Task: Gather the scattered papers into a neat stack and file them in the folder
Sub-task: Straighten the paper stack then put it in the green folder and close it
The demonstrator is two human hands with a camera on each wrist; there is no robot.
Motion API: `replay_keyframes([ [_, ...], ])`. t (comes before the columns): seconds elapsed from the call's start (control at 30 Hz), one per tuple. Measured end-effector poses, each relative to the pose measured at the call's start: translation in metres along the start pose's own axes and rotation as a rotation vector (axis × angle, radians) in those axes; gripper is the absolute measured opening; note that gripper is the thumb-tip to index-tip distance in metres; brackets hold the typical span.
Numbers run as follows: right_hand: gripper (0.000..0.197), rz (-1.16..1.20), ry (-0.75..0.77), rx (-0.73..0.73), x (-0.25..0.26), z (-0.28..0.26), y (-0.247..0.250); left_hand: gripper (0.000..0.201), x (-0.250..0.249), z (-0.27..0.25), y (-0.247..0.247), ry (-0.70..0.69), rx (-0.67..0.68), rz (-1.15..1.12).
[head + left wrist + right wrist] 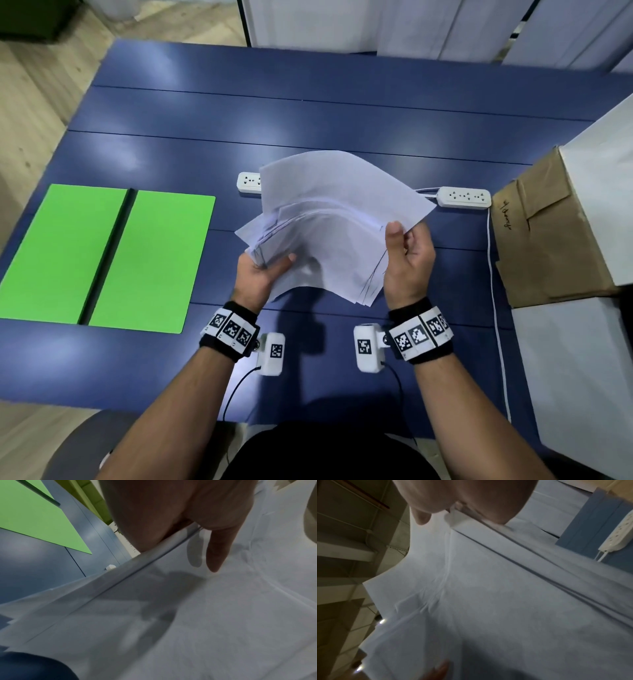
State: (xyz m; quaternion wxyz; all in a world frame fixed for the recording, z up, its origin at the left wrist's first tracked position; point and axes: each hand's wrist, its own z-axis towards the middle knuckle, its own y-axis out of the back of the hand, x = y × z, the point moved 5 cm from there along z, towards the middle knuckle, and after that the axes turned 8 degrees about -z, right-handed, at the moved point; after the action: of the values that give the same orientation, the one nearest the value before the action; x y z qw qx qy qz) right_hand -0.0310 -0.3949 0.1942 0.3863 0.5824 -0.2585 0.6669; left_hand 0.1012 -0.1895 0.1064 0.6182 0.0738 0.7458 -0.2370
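A: Which step is this? Both hands are up off the dark blue slatted worktop (308,113) with the bundle of thin white paper sheets (329,219) between them; the left hand (262,274) grasps the bundle's left edge, thumb on top and fingers (217,553) curled beneath; the right hand (407,263) grasps the right edge, thumb pressed on the top sheet.

B: Gathering looks finished, I'd judge, and squaring is in hand; the sheets are fanned, with corners stepping out on the left and edges staggered on the right, so it is not yet a neat stack.

A: And the bright green flat card folder (102,257)?

B: Lying open on the worktop, well to the left of the papers, two smooth matte panels with a dark spine between; nothing is in it.

A: So the next move?

B: Probably loosening the grip, tapping the edges down on the worktop until they align, then carrying the stack left onto a panel; the paper is limp and slightly creased, bowing upward in the middle, so it needs support from below.

A: Anything nearby?

B: Two white plastic power strips (464,197) beyond the papers; a brown cardboard box (544,233) at the right.
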Motion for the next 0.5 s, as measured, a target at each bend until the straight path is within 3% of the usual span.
replay_keyframes([
  [0.13, 0.029, -0.096, 0.005, -0.034, -0.007, 0.005, 0.0, 0.048, 0.002, -0.002, 0.0, 0.02, -0.004, -0.001],
  [0.3, 0.009, -0.072, -0.049, 0.03, -0.011, 0.006, -0.002, 0.041, 0.0, -0.006, 0.002, 0.046, -0.008, 0.026],
  [0.4, 0.014, -0.048, -0.043, 0.047, -0.007, 0.007, -0.004, 0.036, 0.001, -0.006, 0.005, 0.039, 0.007, 0.02],
  [0.5, 0.068, -0.08, -0.071, 0.008, -0.014, 0.009, -0.004, 0.041, 0.002, -0.006, 0.005, 0.046, 0.029, 0.003],
])
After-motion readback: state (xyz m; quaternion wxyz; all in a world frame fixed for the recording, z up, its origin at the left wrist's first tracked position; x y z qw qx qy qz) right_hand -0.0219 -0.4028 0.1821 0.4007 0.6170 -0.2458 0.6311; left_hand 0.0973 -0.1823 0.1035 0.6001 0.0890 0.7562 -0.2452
